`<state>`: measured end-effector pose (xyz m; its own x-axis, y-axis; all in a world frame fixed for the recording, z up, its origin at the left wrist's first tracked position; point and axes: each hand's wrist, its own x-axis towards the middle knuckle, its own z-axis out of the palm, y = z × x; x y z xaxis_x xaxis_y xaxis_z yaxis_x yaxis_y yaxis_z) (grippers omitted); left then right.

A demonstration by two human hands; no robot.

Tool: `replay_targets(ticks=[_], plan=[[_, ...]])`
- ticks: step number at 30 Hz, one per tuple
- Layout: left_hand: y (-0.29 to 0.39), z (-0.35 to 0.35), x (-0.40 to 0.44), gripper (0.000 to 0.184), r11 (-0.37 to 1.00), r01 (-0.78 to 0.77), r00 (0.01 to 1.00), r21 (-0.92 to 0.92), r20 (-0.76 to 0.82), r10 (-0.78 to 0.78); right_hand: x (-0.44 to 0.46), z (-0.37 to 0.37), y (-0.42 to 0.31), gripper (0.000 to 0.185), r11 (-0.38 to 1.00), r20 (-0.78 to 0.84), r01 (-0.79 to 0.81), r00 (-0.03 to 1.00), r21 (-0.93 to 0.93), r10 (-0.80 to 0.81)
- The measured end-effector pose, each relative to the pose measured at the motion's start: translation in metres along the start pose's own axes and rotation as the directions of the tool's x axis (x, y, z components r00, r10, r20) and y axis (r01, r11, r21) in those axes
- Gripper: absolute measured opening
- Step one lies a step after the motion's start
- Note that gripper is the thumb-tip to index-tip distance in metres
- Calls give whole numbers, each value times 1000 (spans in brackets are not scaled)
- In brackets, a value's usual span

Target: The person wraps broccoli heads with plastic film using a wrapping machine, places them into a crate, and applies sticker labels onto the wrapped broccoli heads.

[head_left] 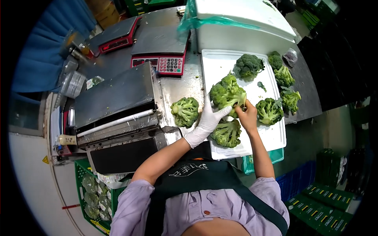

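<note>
Green broccoli head with thick pale stem [227,91]: held just above white rectangular board with raised rim [220,59], stem toward bare right hand [249,118]. Left hand in white glove [208,120]: gripping crown from the side and below, apparently to bear the weight and leave the stem reachable. Right grip: closed at the stem, fingertips bunched, probably for precise contact.

Loose green broccoli heads, on board: one far, dark crown up [247,67]; one near, beside gloved wrist [227,134]; one by right rim [269,112]. Probably spread about within easy reach. Small leaf scrap [261,85] between far and right heads. Single head [185,112] directly on grey metal table [169,88], left of glove. Three further heads beyond right rim [275,59] [284,76] [290,99].

Red scale with metal pan [171,65]: keypad toward the wearer, presumably for easy reading. Metal-topped machine with white roll [118,122]: close at left, likely for convenience.

Hidden or unclear: right fingertips, partly behind stem and florets; small tool between them, cannot tell. Left fingers, partly behind crown. Scale display, unreadable. Contents of white foam box [244,37], out of sight. Bagged green items in green crate [91,196], blurred by plastic. Outer edges, cut off by dark lens border.
</note>
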<state>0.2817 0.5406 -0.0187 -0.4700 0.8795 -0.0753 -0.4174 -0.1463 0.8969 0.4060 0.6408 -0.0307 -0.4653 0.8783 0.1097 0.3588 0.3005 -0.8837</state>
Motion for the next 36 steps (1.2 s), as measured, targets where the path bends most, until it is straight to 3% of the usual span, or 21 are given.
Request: replay_targets(ticks=[3, 7, 9, 10, 11, 13, 15, 20, 24, 28, 30, 31, 36], plan=[[0, -25, 1, 70, 953, 208, 978, 222, -75, -196, 17, -3, 8, 22, 993, 26, -115, 993, -38, 117], [19, -55, -17, 41, 976, 143, 986, 164, -106, -127, 46, 3, 4, 29, 990, 46, -80, 995, -115, 86], [47, -53, -31, 34, 967, 141, 983, 214, -147, -111, 74, 19, 3, 31, 997, 72, -9, 997, -74, 14], [48, -62, -34, 36, 947, 103, 993, 305, -88, -79, 88, 29, -10, 33, 995, 70, 59, 996, -79, -53], [53, -64, -38, 35, 950, 107, 992, 295, -97, -82, 104, 42, -21, 34, 985, 64, 138, 989, -108, -131], [66, -66, -48, 32, 950, 134, 988, 281, -115, -106, 137, 75, -47, 32, 981, 106, 155, 984, -121, -142], [79, -65, -56, 31, 952, 158, 984, 263, -123, -129, 175, 118, -62, 31, 938, 41, 338, 941, -79, -335], [80, -88, -75, 30, 955, 71, 990, 288, -135, -33, 255, 219, -93, 33, 830, 5, 498, 858, -252, -513], [93, -96, -89, 26, 946, 49, 980, 320, -199, 17, 290, 261, -104, 33, 838, 104, 385, 921, -386, -375], [103, -103, -94, 25, 935, 57, 969, 350, -245, 33, 295, 261, -121, 43, 847, 75, 411, 908, -337, -411], [107, -105, -93, 25, 937, 48, 967, 346, -250, 43, 292, 249, -132, 47, 866, 101, 366, 930, -339, -354], [109, -106, -92, 25, 937, 33, 970, 349, -235, 53, 292, 247, -130, 45, 853, 51, 404, 910, -331, -412], [116, -105, -85, 25, 913, 48, 982, 404, -186, 31, 283, 222, -129, 38, 834, 148, 460, 888, -304, -435]])
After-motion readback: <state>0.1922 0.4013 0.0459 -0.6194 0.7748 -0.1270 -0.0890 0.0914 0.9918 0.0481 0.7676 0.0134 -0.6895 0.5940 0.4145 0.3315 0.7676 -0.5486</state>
